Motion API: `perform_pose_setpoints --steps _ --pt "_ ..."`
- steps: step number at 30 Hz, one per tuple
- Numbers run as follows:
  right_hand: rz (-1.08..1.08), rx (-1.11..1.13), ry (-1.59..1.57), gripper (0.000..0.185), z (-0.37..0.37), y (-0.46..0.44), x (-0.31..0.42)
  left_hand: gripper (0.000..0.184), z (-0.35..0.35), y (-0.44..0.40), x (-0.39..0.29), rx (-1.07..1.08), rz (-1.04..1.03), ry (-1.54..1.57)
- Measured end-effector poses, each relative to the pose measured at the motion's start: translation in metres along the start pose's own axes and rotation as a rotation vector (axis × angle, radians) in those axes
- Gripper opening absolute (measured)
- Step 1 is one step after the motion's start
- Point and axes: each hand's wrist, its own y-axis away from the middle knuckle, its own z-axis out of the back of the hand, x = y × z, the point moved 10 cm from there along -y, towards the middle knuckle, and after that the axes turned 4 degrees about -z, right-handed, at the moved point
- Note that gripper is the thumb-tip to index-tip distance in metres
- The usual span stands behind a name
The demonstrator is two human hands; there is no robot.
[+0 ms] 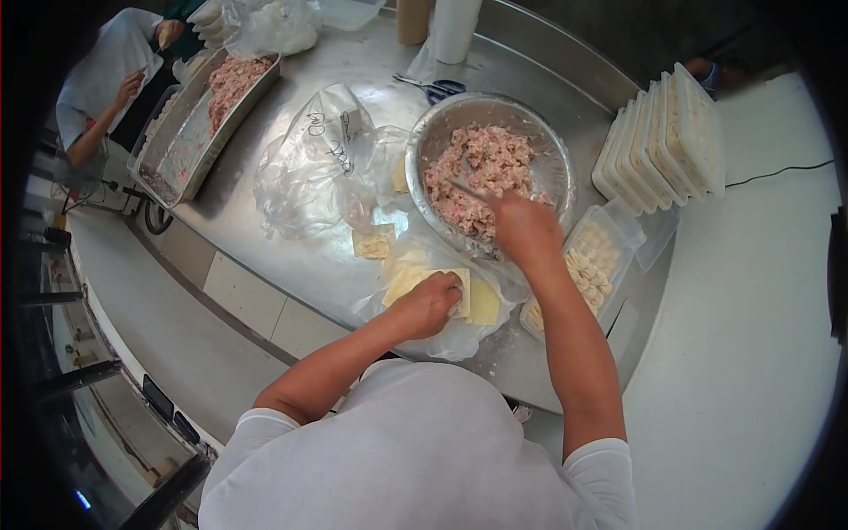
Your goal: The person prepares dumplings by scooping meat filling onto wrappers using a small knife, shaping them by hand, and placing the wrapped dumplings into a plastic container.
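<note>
Clearly, the right hand (pixel 530 231) is closed around a thin tool (pixel 468 189), with the knuckles turned up and the fingers folded under, so their exact grip is partly hidden. The tool slants down into the meat filling (pixel 490 155), which lies in a round metal bowl (pixel 549 148); the hand itself is over the near side of the bowl. The left hand (pixel 430 305) is lower and further left, its back up and its fingers bent inward over the square yellow wrappers (pixel 483 305). Something pale shows at its fingertips, but I cannot tell whether the hand grips it or how tightly the fingers are drawn together. The wrappers rest on crumpled plastic (pixel 459 343) just beside the bowl, partly covered by this hand, and a loose yellow square (pixel 374 241) lies near them on the metal table (pixel 234 216). Just right of the right forearm, an open container (pixel 533 320) holds pale dumplings (pixel 590 262). Beyond the bowl's far edge lies a pair of scissors (pixel 442 89). Well apart, at upper left, a co-worker (pixel 113 66) stands beside a long tray (pixel 190 146) of meat
</note>
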Motion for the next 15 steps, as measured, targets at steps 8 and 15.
perform_pose_setpoints --steps 8,15 --pt "0.143 0.158 -0.029 0.029 0.008 0.008 -0.006 0.03 0.008 0.002 -0.009 -0.006 -0.02 0.056" --pt "0.09 0.111 -0.072 0.03 -0.019 0.002 0.0 0.031 0.004 -0.003 -0.001 0.025 0.033 0.052"
